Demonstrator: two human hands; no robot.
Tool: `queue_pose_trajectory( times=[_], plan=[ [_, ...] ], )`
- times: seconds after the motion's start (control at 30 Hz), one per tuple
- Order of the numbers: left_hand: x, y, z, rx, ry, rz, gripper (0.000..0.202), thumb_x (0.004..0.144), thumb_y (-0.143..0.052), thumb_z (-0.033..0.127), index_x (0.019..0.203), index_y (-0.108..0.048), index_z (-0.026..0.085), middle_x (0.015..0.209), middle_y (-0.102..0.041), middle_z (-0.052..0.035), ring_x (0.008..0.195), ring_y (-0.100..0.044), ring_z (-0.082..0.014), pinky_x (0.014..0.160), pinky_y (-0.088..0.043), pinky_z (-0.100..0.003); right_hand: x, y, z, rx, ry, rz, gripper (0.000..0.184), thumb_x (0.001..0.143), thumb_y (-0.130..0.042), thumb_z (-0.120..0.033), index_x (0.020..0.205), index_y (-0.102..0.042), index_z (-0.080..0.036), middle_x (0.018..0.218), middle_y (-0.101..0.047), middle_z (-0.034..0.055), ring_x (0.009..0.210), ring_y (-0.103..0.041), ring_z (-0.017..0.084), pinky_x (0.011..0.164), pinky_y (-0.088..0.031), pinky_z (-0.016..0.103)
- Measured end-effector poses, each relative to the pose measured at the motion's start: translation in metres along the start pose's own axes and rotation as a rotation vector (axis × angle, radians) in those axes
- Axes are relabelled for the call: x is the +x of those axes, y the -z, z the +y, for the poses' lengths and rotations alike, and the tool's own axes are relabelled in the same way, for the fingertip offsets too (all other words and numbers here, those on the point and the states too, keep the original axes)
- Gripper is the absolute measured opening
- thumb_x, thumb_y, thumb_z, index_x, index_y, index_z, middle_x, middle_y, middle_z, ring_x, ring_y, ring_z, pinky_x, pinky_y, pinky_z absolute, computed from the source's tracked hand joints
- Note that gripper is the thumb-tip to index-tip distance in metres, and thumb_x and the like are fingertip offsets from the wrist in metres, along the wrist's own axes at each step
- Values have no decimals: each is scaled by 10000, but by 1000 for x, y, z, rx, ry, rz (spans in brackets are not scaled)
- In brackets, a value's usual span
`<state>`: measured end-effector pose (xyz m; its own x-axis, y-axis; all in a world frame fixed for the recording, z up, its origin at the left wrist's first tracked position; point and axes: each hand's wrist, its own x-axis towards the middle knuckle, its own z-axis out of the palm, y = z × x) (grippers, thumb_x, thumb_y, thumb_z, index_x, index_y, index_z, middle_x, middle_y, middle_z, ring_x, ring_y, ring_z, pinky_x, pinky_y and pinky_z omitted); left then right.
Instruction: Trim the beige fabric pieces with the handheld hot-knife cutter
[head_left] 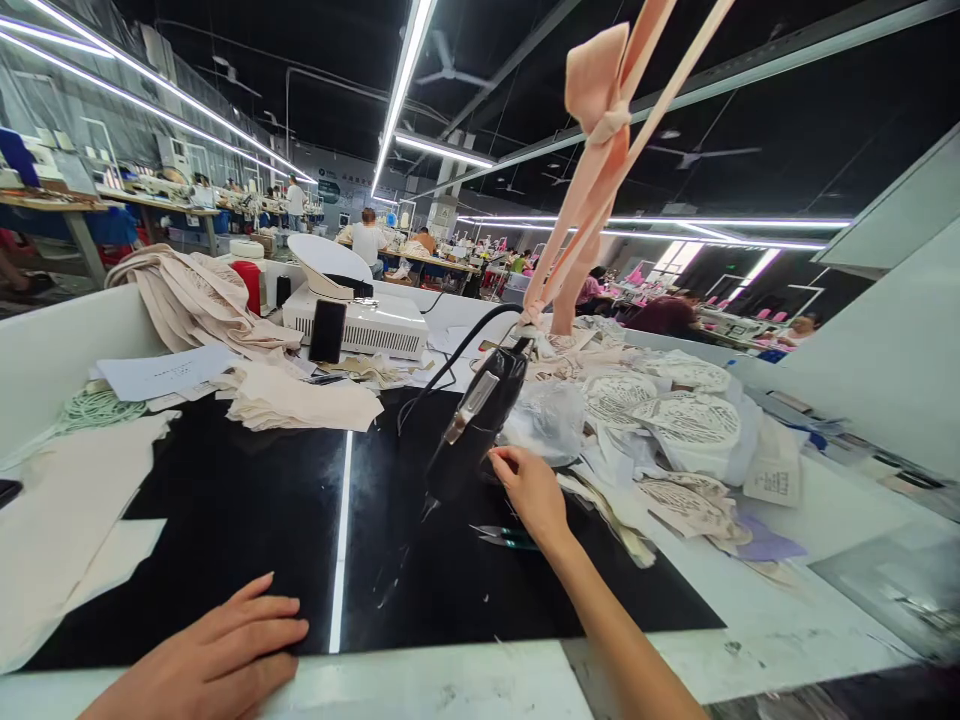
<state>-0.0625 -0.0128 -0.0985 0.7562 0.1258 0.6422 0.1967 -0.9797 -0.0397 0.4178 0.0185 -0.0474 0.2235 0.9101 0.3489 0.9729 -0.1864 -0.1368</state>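
A black handheld power tool [478,415] with a pointed tip and a cord hangs from peach fabric strips [581,200] over the glossy black work surface [247,510]. My right hand [531,492] is just right of its body, thumb and fingertips pinched together. What lies between them, if anything, is too small to make out. Under that hand lies a pair of thread snips [506,538]. My left hand [225,640] rests at the near left edge of the black surface, fingers stretched out and holding nothing.
Light fabric pieces [82,500] lie at left, and a stack of cream pieces [300,395] sits at the back. A phone [328,332] leans on a white machine box [386,322]. Patterned cut pieces [675,420] and a clear plastic bag [547,420] are heaped at right. People work at tables beyond.
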Motion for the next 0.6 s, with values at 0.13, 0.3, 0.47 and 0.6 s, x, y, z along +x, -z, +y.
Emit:
queue_pose_trajectory(
  times=[0.13,0.3,0.47,0.6],
  plan=[
    [-4,-1,1,-1,13,-5,338,1167,-577,196,1374,-822,302,1295,-887,-2,1313,-814,-152,1406,-363,-313,-37,20,14,148,-46,11,345,1165,-704,-516,1147,-791,-182,1093,-830,46,963,-818,225,900,-688,408],
    [-14,-9,9,6,95,9,386,1205,-482,213,1347,-827,309,1246,-891,-10,1330,-801,-153,1433,-335,-326,-81,42,30,172,-63,27,374,1187,-627,-524,1094,-798,-204,1053,-850,66,907,-817,223,875,-667,392],
    [-12,-6,5,7,61,15,382,1201,-483,188,1341,-825,284,1285,-884,-12,1346,-793,-144,1441,-301,-311,-76,36,32,80,-42,33,277,1150,-730,-459,1075,-783,-198,1083,-823,42,1015,-796,230,978,-651,439],
    [-5,3,-1,32,-18,-28,341,1195,-530,194,1360,-822,254,1294,-884,-28,1348,-794,-139,1433,-290,-299,-68,22,24,-15,26,-18,225,1141,-756,-416,1098,-780,-196,1092,-801,41,1038,-783,232,976,-658,445]
  ],
)
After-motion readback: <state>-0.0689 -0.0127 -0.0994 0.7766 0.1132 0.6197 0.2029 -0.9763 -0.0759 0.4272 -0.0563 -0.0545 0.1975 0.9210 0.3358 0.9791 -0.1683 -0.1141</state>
